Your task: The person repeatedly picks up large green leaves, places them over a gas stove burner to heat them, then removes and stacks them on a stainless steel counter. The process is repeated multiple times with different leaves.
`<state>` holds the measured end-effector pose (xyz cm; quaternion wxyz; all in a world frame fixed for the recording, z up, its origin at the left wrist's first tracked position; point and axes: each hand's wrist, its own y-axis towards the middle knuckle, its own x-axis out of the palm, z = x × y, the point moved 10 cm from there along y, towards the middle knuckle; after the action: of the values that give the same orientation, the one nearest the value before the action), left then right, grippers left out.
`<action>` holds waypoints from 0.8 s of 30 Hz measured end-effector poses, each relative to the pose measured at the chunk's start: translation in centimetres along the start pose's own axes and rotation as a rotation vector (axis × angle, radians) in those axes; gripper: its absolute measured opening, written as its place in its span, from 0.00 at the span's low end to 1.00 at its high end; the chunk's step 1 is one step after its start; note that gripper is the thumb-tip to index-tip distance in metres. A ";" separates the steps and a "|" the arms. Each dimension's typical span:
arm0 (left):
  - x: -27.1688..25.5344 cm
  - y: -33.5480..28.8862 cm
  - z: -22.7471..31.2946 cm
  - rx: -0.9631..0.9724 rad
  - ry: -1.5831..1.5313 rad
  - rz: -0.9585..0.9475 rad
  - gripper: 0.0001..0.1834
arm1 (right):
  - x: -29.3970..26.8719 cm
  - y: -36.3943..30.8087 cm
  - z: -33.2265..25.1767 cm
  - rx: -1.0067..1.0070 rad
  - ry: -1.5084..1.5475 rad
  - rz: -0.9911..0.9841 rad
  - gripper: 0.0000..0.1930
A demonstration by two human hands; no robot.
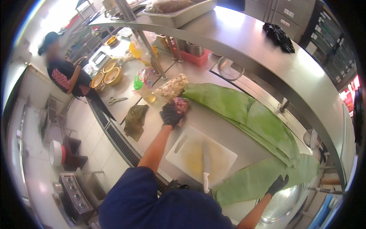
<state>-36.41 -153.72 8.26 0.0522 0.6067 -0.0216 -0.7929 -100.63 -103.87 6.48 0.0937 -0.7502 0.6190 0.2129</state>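
My left hand (171,115), in a black glove, has its fingers closed on a bag of small reddish bulbs (181,104), which look like shallots. Beside it lies a clear bag of pale garlic (172,87). My right hand (277,185), also gloved in black, lies on a banana leaf (251,183) with its fingers apart. More green banana leaves (244,110) are stacked farther back. Between my arms, a white cutting board (188,139) with a yellowish stain carries a white-handled knife (206,162).
A green-capped squeeze bottle (144,91), scissors (117,100) and a dark folded leaf (136,121) are at the left. A round steel tray (282,206) sits below the right-hand leaf. Overhead runs a steel shelf (244,32). Another person (65,70) stands near yellow bowls (113,75).
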 end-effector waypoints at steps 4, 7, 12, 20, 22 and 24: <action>-0.4 0.6 -2.6 -0.021 0.080 -0.076 0.48 | -5.1 -4.6 0.3 0.083 0.002 0.035 0.24; -0.4 1.2 -3.4 -0.033 0.118 -0.085 0.47 | -8.2 -7.4 0.6 0.065 -0.201 0.067 0.24; 0.3 3.6 -3.9 -0.072 0.104 -0.014 0.45 | -13.5 -12.1 4.7 0.103 -0.157 0.138 0.24; 2.9 8.8 -6.3 0.251 -0.342 0.216 0.27 | -21.0 -20.9 6.4 0.200 -0.222 0.266 0.25; 2.5 9.2 -3.9 0.514 -0.224 0.228 0.34 | -21.8 -22.8 4.7 0.112 -0.330 0.247 0.24; 4.0 10.7 -5.6 0.234 -0.102 -0.020 0.40 | -22.5 -24.5 5.1 0.222 -0.228 0.302 0.25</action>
<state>-31.44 -164.63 3.95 -0.0281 0.5677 -0.1103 -0.8153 -81.12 -76.52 8.73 0.2121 -0.6050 0.7295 0.2383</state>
